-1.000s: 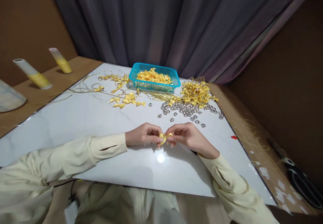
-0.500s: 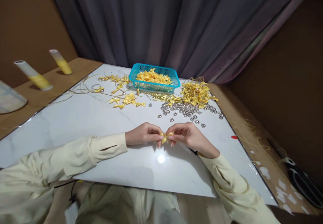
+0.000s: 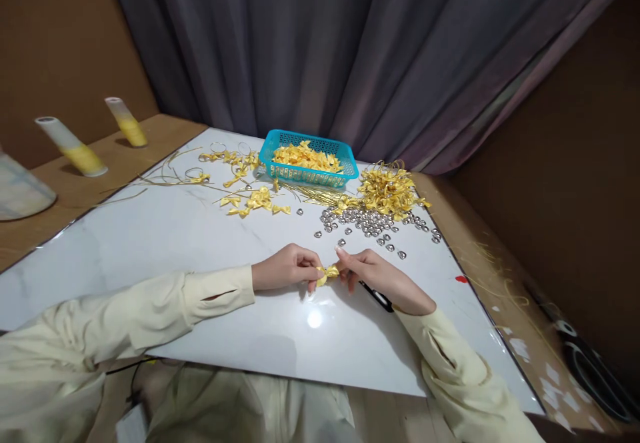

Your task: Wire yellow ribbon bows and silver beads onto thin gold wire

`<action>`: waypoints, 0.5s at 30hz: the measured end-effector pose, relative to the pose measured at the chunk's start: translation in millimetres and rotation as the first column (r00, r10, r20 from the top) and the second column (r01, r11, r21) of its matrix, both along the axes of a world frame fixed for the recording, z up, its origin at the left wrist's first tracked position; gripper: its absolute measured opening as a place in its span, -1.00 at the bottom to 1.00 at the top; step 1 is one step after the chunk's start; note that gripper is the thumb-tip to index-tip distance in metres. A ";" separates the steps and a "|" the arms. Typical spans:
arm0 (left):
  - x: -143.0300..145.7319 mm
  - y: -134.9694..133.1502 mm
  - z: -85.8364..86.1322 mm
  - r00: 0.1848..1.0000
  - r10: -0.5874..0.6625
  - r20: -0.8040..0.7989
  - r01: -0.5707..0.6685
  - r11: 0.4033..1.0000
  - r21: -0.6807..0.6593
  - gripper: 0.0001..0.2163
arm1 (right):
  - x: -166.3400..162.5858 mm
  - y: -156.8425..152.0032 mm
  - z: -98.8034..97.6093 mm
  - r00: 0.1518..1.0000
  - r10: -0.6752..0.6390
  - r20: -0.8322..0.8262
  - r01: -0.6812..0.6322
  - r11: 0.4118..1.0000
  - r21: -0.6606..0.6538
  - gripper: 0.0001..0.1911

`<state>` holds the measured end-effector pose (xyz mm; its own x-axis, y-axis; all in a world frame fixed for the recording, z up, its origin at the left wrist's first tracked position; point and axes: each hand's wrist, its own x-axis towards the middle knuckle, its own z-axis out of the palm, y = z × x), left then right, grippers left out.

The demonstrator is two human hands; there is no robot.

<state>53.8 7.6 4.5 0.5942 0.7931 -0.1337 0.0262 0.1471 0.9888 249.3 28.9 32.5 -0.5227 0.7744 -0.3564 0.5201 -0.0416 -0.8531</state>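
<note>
A small yellow ribbon bow (image 3: pixel 328 274) is pinched at its left side between the thumb and fingers of my left hand (image 3: pixel 290 268), just above the white tabletop. My right hand (image 3: pixel 375 273) is at the bow's right side. Its thumb is lifted away from the fingers, and a fingertip is against or very near the bow's right loop; I cannot tell which. Under my right hand lies a black pen-like tool (image 3: pixel 377 296), partly hidden. Beyond my hands are scattered silver heart-shaped pieces (image 3: pixel 370 220) and loose yellow bows (image 3: pixel 259 198).
A blue plastic basket (image 3: pixel 310 178) of yellow bows stands at the back. Beside it are a pile of bows with gold cords (image 3: pixel 387 190) and a bundle of gold cord (image 3: pixel 320 194). Ribbon spools (image 3: pixel 83 158) stand left; black-handled scissors (image 3: pixel 595 370) and paper scraps lie right.
My right hand has let go of the bow's right loop, lifting its thumb and shifting slightly right. My left hand still pinches the bow. More of the black tool shows.
</note>
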 end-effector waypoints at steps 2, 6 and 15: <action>0.7 -0.5 -0.8 1.000 -0.002 0.001 0.002 1.000 0.005 -0.83 | -3.7 0.5 -4.7 1.000 0.007 0.015 -0.007 1.000 -0.008 -0.33; 0.1 0.8 -0.6 1.000 0.006 -0.005 -0.006 1.000 0.018 -0.84 | -5.7 2.2 -3.9 0.998 -0.059 0.016 0.058 0.996 0.061 -0.37; -3.9 14.5 -7.0 0.996 0.040 -0.078 -0.022 0.977 0.214 -0.88 | -12.6 -3.6 6.5 0.987 -0.137 0.079 0.109 0.951 0.288 -0.54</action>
